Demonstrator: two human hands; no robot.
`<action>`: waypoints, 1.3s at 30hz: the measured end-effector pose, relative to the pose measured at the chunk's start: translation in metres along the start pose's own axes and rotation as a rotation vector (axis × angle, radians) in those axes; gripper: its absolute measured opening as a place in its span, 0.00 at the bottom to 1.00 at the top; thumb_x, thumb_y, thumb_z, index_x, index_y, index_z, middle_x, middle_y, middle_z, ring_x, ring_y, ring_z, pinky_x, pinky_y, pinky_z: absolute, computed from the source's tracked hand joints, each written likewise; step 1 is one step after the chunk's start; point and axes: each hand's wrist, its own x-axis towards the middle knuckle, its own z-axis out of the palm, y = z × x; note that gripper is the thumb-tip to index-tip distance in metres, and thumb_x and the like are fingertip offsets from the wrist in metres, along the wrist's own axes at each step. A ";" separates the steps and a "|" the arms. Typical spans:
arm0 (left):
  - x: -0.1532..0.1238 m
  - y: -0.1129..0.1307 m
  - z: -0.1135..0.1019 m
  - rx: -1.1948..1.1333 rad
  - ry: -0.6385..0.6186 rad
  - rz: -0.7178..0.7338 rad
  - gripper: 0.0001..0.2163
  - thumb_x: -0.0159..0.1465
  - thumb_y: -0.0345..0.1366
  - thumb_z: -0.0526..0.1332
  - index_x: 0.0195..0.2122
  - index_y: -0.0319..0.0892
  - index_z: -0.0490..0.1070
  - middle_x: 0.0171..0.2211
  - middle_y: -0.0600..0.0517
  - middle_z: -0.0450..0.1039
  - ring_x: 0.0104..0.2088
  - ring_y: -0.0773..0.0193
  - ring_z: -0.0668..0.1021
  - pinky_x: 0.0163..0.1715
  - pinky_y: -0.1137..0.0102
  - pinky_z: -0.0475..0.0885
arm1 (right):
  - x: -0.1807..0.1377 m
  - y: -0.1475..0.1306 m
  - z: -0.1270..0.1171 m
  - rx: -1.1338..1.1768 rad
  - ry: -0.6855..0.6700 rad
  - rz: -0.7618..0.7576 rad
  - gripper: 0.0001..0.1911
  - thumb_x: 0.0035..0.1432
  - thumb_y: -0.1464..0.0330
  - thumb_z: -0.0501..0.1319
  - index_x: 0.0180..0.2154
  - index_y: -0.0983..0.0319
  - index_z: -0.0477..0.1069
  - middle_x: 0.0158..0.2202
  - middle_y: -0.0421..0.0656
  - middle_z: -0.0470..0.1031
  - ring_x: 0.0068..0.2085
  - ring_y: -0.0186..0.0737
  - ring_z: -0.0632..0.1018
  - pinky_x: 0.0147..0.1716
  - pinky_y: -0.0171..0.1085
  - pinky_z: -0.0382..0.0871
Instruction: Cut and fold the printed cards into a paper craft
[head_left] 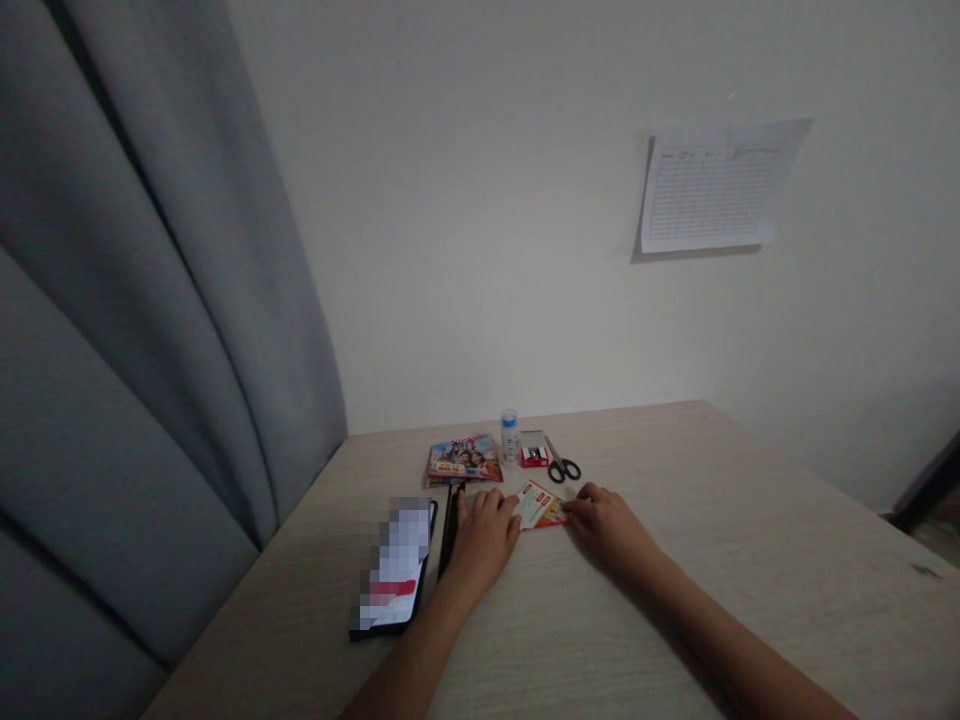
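A small orange-and-white printed leaflet (534, 505) lies on the table between my hands. My left hand (486, 528) rests palm down at its left edge, fingers spread, with one fingertip over a dark slim object (449, 525) that I cannot make out. At the leaflet's right corner, my right hand (602, 518) is closed in a pinch on the paper. Just beyond the leaflet lie scissors (562, 469) with black handles, next to a small red-and-white box (534, 452).
A phone (397, 570) with a lit, blurred screen lies left of my left hand. Colourful booklets (465, 460) are stacked at the back, beside a small blue-and-clear bottle (510, 438). A grey curtain (165, 260) hangs on the left; a printed sheet (712, 190) is on the wall.
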 end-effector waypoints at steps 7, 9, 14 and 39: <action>-0.001 -0.001 -0.003 -0.024 -0.004 0.011 0.14 0.70 0.37 0.55 0.54 0.54 0.73 0.44 0.51 0.71 0.49 0.55 0.71 0.62 0.41 0.50 | 0.001 0.001 -0.002 0.004 -0.037 0.006 0.18 0.66 0.64 0.54 0.51 0.54 0.77 0.45 0.48 0.76 0.44 0.43 0.77 0.49 0.38 0.65; -0.001 0.000 -0.004 -0.024 -0.009 0.010 0.14 0.70 0.37 0.55 0.54 0.54 0.73 0.45 0.51 0.71 0.50 0.55 0.71 0.62 0.41 0.50 | 0.001 0.001 -0.002 -0.004 -0.035 0.007 0.18 0.66 0.64 0.54 0.51 0.54 0.78 0.45 0.48 0.77 0.44 0.43 0.77 0.49 0.38 0.65; -0.001 0.000 -0.006 -0.030 -0.008 0.006 0.14 0.70 0.38 0.55 0.54 0.55 0.73 0.45 0.51 0.72 0.50 0.55 0.71 0.62 0.40 0.49 | 0.000 -0.002 -0.005 -0.023 -0.029 0.004 0.18 0.66 0.63 0.54 0.51 0.54 0.78 0.45 0.48 0.77 0.44 0.43 0.77 0.48 0.38 0.66; 0.000 0.000 -0.003 -0.021 -0.013 -0.018 0.14 0.69 0.37 0.55 0.53 0.55 0.73 0.45 0.51 0.72 0.51 0.54 0.70 0.62 0.40 0.48 | 0.001 -0.004 -0.007 -0.035 -0.059 0.019 0.18 0.67 0.64 0.53 0.52 0.54 0.77 0.46 0.48 0.76 0.45 0.43 0.77 0.50 0.38 0.65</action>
